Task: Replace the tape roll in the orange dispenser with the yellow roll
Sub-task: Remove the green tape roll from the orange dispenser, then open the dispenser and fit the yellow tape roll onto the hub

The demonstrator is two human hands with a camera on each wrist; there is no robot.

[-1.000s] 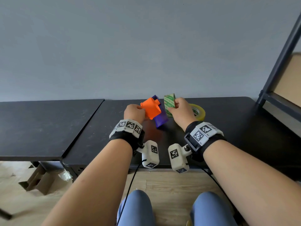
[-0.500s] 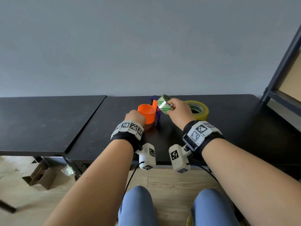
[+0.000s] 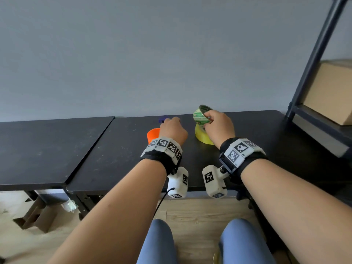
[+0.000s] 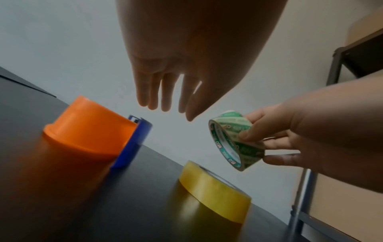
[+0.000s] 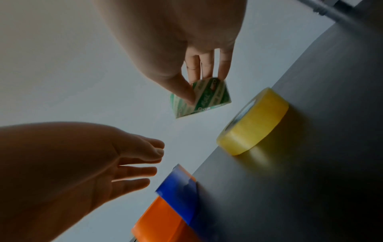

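Note:
The orange dispenser [image 3: 153,134] [image 4: 87,129] [image 5: 163,224] with its blue blade part [image 4: 132,144] [image 5: 178,185] stands on the black table [image 3: 118,159], with no roll on it. My left hand [image 3: 172,130] [image 4: 172,91] hovers just above and right of it, fingers straight, holding nothing. My right hand [image 3: 215,126] [image 5: 199,78] pinches the green patterned tape roll [image 3: 201,115] [image 4: 234,140] [image 5: 205,98] in the air above the yellow roll [image 3: 202,135] [image 4: 215,191] [image 5: 253,122], which lies flat on the table.
A second black table [image 3: 38,149] adjoins on the left. A dark metal shelf [image 3: 312,73] with a cardboard box [image 3: 331,92] stands at the right. The grey wall runs right behind the table.
My left hand set the dispenser down and let go of it. My right hand carried the green roll to the right, over the yellow roll.

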